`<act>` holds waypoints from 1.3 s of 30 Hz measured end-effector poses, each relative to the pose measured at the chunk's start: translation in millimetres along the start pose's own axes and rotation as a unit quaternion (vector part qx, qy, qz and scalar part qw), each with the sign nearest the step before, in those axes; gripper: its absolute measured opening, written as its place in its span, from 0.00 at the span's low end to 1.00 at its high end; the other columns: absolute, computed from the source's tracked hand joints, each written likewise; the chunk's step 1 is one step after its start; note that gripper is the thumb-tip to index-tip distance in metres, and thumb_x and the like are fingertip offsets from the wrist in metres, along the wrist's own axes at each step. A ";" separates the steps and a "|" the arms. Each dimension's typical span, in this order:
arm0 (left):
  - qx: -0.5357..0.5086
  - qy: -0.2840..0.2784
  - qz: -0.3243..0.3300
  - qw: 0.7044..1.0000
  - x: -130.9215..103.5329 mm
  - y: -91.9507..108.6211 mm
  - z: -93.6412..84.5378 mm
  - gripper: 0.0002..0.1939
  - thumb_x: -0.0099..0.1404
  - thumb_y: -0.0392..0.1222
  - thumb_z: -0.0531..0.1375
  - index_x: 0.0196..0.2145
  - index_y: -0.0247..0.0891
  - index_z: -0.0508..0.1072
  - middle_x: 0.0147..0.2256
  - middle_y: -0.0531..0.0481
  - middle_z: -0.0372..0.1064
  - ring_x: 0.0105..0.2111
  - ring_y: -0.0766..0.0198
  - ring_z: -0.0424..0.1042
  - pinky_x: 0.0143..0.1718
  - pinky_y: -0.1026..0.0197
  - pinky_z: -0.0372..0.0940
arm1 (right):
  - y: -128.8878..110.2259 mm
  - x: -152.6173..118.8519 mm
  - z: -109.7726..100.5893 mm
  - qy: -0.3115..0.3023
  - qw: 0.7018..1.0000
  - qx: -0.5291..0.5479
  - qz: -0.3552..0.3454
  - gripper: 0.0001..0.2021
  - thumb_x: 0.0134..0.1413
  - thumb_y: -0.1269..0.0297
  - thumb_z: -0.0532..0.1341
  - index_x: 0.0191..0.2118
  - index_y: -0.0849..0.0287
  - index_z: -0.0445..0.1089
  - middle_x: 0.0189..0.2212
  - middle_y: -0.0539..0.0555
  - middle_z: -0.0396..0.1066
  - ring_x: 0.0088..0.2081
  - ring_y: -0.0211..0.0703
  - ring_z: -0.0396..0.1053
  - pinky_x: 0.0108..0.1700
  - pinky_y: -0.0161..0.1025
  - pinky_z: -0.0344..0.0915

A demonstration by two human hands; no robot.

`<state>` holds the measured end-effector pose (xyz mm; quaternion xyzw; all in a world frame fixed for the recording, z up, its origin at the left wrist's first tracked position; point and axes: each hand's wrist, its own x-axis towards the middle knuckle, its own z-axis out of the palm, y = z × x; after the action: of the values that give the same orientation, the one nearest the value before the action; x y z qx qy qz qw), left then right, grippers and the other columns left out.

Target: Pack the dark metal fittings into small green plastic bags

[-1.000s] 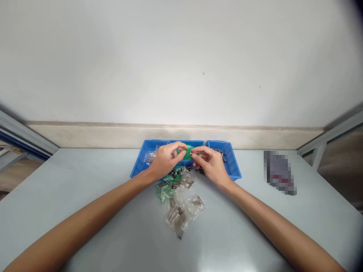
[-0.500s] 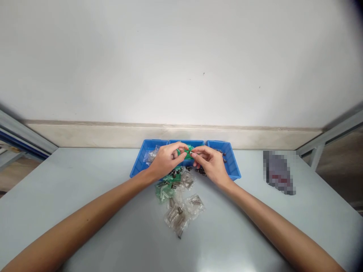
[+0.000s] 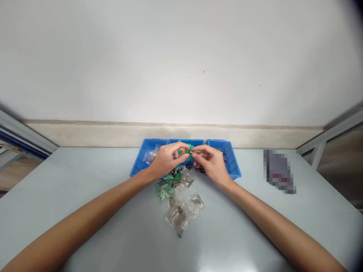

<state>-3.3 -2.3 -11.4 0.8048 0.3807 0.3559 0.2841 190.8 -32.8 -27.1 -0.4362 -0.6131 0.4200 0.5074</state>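
Over the front of the blue bins, my left hand (image 3: 169, 158) and my right hand (image 3: 210, 161) meet fingertip to fingertip. Between them is a small metal screw (image 3: 191, 152), mostly covered by the fingers. My right thumb and index finger pinch one end of it, while the left thumb and index finger close around the other. Below the hands lie loose dark-headed screws (image 3: 189, 167), some beside a green plastic bag (image 3: 166, 190). Clear plastic bags (image 3: 195, 204) with metal pieces inside are spread nearer to me.
Three blue bins stand in a row near the wall: a left bin (image 3: 137, 165) with a clear bag, a middle bin (image 3: 186, 141) with green plastic, and a right bin (image 3: 234, 166) with dark screws. A pixelated dark item (image 3: 279, 170) lies right on the grey table (image 3: 113, 230).
My left thumb and index finger have drawn closer together at the screw's end, and the fingertips of both hands are slightly nearer each other. The bins and bags stay put.
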 end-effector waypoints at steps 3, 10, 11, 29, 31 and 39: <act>0.000 0.001 -0.003 1.000 -0.1 1.3 -0.2 0.09 0.66 0.41 0.61 0.43 0.37 0.76 0.28 0.55 0.70 0.20 0.72 0.61 0.25 0.68 0.58 | 0.5 0.2 -0.1 0.003 1.000 0.001 -0.002 0.07 0.57 0.61 0.65 0.40 0.58 0.73 0.21 0.48 0.72 0.22 0.41 0.70 0.26 0.37 0.65; -0.011 -0.005 -0.009 1.000 -0.1 4.2 -1.4 0.09 0.66 0.43 0.60 0.42 0.37 0.75 0.28 0.55 0.70 0.20 0.72 0.61 0.24 0.68 0.58 | -0.1 -0.1 0.9 0.005 1.000 0.015 0.000 0.08 0.57 0.60 0.65 0.39 0.57 0.73 0.21 0.48 0.71 0.22 0.41 0.69 0.26 0.36 0.65; -0.012 -0.006 -0.009 1.000 -0.1 4.2 -1.5 0.09 0.66 0.43 0.60 0.42 0.37 0.75 0.28 0.55 0.70 0.20 0.72 0.61 0.24 0.68 0.58 | -0.3 -0.2 1.0 0.006 1.000 0.016 0.000 0.08 0.57 0.59 0.65 0.39 0.57 0.73 0.21 0.48 0.71 0.22 0.41 0.70 0.26 0.37 0.65; 0.014 -0.008 -0.004 1.000 0.3 3.9 -1.3 0.07 0.66 0.41 0.60 0.38 0.36 0.75 0.27 0.54 0.70 0.22 0.70 0.62 0.26 0.67 0.59 | -2.6 -1.7 1.0 0.005 1.000 0.010 -0.003 0.09 0.58 0.57 0.65 0.40 0.57 0.73 0.24 0.50 0.73 0.23 0.41 0.69 0.27 0.37 0.65; 0.014 -0.008 -0.006 1.000 0.5 4.5 -1.3 0.07 0.66 0.42 0.60 0.38 0.36 0.75 0.26 0.55 0.69 0.21 0.70 0.62 0.25 0.67 0.58 | -2.9 -2.0 1.1 0.003 1.000 0.002 -0.006 0.09 0.58 0.58 0.65 0.40 0.57 0.74 0.22 0.49 0.72 0.23 0.41 0.69 0.27 0.37 0.65; 0.019 -0.011 -0.008 1.000 0.0 3.6 -0.4 0.06 0.65 0.41 0.60 0.37 0.37 0.75 0.23 0.56 0.67 0.20 0.70 0.61 0.23 0.68 0.57 | -1.5 -1.5 0.2 0.000 1.000 -0.006 -0.007 0.08 0.57 0.58 0.65 0.39 0.57 0.75 0.22 0.50 0.72 0.24 0.42 0.70 0.27 0.38 0.66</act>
<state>-2.1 -4.2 -8.5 0.8109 0.3906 0.3378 0.2754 190.6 -34.6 -26.1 -0.4343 -0.6187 0.4129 0.5080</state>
